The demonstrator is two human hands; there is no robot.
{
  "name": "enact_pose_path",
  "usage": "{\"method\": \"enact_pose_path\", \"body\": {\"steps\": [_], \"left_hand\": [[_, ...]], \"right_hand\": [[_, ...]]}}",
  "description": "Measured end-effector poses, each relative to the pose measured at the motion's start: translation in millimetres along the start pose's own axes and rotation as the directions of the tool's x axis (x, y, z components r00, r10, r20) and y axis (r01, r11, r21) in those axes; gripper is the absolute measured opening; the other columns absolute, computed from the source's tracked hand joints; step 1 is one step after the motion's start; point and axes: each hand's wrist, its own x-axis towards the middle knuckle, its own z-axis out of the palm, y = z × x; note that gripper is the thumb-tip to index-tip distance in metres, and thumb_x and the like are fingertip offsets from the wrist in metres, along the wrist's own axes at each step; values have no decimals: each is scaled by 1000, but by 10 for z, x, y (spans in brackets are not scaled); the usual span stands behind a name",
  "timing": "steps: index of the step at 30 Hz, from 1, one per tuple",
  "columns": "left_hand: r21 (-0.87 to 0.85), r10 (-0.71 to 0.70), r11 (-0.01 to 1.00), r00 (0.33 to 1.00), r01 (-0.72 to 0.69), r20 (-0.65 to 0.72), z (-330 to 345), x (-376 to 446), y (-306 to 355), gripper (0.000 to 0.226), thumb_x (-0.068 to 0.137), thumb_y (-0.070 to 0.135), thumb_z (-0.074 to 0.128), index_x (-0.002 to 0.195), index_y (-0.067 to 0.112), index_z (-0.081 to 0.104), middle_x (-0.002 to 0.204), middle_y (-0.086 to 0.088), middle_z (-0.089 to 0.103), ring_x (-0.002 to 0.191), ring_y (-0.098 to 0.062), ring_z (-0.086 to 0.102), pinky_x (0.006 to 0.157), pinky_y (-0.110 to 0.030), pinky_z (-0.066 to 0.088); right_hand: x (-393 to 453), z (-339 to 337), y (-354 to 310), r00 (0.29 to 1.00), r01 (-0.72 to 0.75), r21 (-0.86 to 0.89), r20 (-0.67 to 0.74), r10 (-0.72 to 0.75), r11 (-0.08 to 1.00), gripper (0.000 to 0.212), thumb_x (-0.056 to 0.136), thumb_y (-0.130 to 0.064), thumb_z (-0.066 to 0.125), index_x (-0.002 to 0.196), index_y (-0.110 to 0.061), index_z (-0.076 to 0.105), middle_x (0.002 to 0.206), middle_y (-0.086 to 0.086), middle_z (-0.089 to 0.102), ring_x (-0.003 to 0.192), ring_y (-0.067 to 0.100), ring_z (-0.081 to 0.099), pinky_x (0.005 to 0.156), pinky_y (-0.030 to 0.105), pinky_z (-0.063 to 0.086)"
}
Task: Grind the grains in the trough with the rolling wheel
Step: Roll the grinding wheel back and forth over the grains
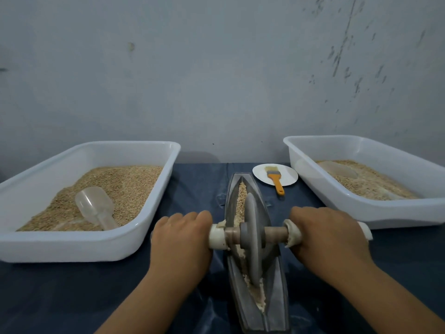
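A grey boat-shaped trough (277, 280) lies lengthwise on the dark blue cloth at centre. Pale crushed grains (242, 196) line its groove. The grey rolling wheel (252, 237) stands on edge in the groove at about mid-length, on an axle with white-wrapped handles. My left hand (180, 239) grips the left handle (216, 236). My right hand (330, 235) grips the right handle, whose white tip (366, 230) sticks out past my fingers.
A white tub (72, 249) of brown grain with a clear scoop (96, 208) sits at left. A second white tub (375, 215) with grain and a scoop sits at right. Behind the trough is a white plate (289, 175) bearing an orange-handled brush (277, 183). A wall rises close behind.
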Motion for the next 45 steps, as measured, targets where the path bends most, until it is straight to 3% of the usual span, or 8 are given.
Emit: {"method": "enact_pose_path", "body": {"steps": [5, 10, 14, 18, 23, 31, 40, 45], "left_hand": [[88, -107, 992, 984, 95, 140, 125, 385, -24, 14, 81, 32, 57, 81, 28, 43, 72, 8, 49, 72, -17, 55, 63, -30, 35], [44, -102, 994, 984, 97, 146, 17, 125, -35, 20, 74, 32, 65, 77, 27, 46, 67, 7, 53, 64, -17, 55, 57, -29, 39], [-8, 19, 1000, 999, -19, 29, -45, -145, -51, 38, 48, 21, 80, 59, 26, 43, 47, 6, 43, 39, -17, 42, 40, -28, 29], [84, -15, 996, 996, 8, 86, -6, 176, -10, 26, 68, 27, 71, 72, 26, 46, 63, 6, 53, 57, -19, 51, 55, -30, 36], [115, -53, 993, 986, 35, 155, 73, 635, 37, 21, 83, 27, 59, 81, 29, 38, 76, 8, 48, 70, -17, 44, 69, -33, 33], [13, 112, 994, 991, -111, -76, -95, 7, 29, 44, 42, 15, 82, 61, 22, 44, 50, 5, 43, 44, -20, 34, 52, -29, 20], [139, -120, 985, 985, 102, 126, 207, 646, -4, 18, 84, 30, 57, 83, 29, 39, 86, 6, 61, 72, -18, 49, 67, -31, 31], [99, -54, 994, 998, 51, 29, 45, 401, 86, 30, 78, 28, 66, 79, 28, 36, 70, 8, 42, 65, -17, 37, 64, -33, 26]], "right_hand": [[466, 2, -21, 969, -128, 145, 228, 93, 981, 29, 84, -37, 59, 71, -33, 33, 71, -10, 47, 71, 15, 50, 63, 31, 39], [262, -83, -33, 991, -47, 40, 129, 42, 998, 30, 81, -40, 60, 72, -33, 32, 66, -9, 41, 65, 13, 45, 60, 32, 32], [29, -113, -17, 996, 65, -41, -64, -68, 997, 53, 54, -44, 80, 65, -36, 29, 56, -11, 27, 50, 10, 32, 51, 28, 22], [251, 65, 48, 980, -91, 95, 188, 72, 991, 31, 81, -47, 60, 71, -35, 33, 66, -13, 42, 64, 10, 45, 52, 28, 26], [521, 265, 78, 946, -185, 169, 296, 129, 968, 20, 86, -40, 59, 78, -34, 41, 76, -11, 54, 70, 13, 52, 58, 29, 38], [-83, -44, 53, 971, -87, 9, 225, 82, 996, 30, 82, -49, 54, 72, -36, 29, 68, -11, 45, 61, 6, 45, 47, 24, 21], [724, 236, 47, 946, -183, 138, 295, 136, 973, 13, 81, -26, 59, 77, -28, 47, 75, -8, 56, 74, 19, 56, 62, 31, 40], [358, 190, 48, 956, -194, 124, 249, 158, 973, 26, 84, -34, 59, 73, -33, 35, 73, -10, 51, 69, 15, 50, 58, 32, 34]]}}
